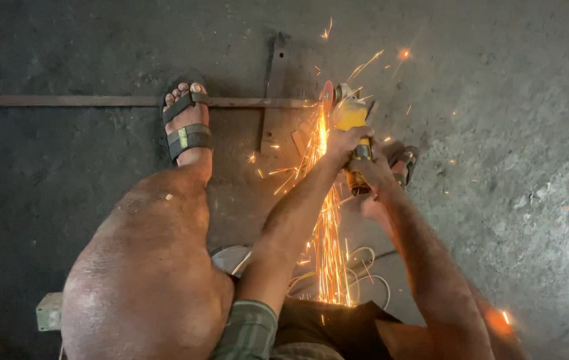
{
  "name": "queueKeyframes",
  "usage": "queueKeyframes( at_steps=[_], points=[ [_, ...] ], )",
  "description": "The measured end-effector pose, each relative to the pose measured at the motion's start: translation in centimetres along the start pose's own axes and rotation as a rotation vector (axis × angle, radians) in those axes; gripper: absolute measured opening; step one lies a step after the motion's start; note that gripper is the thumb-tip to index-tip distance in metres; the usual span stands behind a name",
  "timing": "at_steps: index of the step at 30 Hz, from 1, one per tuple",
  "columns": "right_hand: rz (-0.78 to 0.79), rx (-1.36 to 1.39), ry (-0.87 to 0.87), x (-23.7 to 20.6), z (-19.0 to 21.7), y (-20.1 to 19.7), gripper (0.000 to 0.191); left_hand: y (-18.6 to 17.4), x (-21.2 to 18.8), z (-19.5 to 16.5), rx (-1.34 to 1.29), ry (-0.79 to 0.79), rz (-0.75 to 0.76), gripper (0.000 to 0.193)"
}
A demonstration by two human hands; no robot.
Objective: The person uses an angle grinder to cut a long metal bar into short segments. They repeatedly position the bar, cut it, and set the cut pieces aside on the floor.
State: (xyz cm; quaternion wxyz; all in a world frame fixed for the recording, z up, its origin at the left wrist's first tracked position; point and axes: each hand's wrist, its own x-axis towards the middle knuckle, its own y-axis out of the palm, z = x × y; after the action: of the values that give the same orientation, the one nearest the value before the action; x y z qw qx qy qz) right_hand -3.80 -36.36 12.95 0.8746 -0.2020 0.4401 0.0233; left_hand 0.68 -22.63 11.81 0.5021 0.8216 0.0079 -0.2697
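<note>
1. Dark, gritty concrete floor (518, 167) all around, stained and scuffed. No bench, so everything sits on the ground.
2. Long flat steel bar (64, 101) lies on that floor running left to right. A sandalled left foot (188, 127) is planted on it, toes over the far edge, pinning it down.
3. Second, shorter metal strip (272, 93) runs away from the person and crosses under the bar's right end, so the two make a rough T.
4. Yellow angle grinder (351, 123) sits just right of that crossing, body pointing away from the person. Its cutting disc (326, 100) stands on edge, square to the bar's long axis, biting in at the right end.
5. Left hand (344, 143) is wrapped tight around the grinder body, nearer the disc. Right hand (376, 175) is clamped on the rear of the tool, closer to the person. Both fully closed on it.
6. Sparks (328, 227) stream straight back toward the person, between the two forearms.
7. Pale power cord (364, 267) loops on the floor under the arms, right in the spark path as far as I can tell.
</note>
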Motion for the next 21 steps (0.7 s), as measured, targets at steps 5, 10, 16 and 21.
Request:
queueKeyframes(
  at_steps=[5, 10, 16, 21],
  points=[
    [-0.03, 0.047, 0.004, -0.4, -0.6, -0.1, 0.061, 0.3, 0.4, 0.8, 0.051, -0.182, -0.216, 0.024],
    [0.009, 0.102, -0.047, -1.0, -1.1, -0.1, 0.071, -0.6, 0.1, 2.0, 0.055, -0.204, -0.17, 0.024],
    [-0.103, -0.106, -0.144, -2.2, -4.6, 0.8, 0.073, -1.2, -1.6, 3.1, 0.339, -0.234, -0.317, 0.027],
    [0.009, 0.269, -0.242, -5.9, -6.9, 0.6, 0.095, -0.9, -3.6, 5.3, 0.398, -0.026, -0.099, 0.027]
  ],
)
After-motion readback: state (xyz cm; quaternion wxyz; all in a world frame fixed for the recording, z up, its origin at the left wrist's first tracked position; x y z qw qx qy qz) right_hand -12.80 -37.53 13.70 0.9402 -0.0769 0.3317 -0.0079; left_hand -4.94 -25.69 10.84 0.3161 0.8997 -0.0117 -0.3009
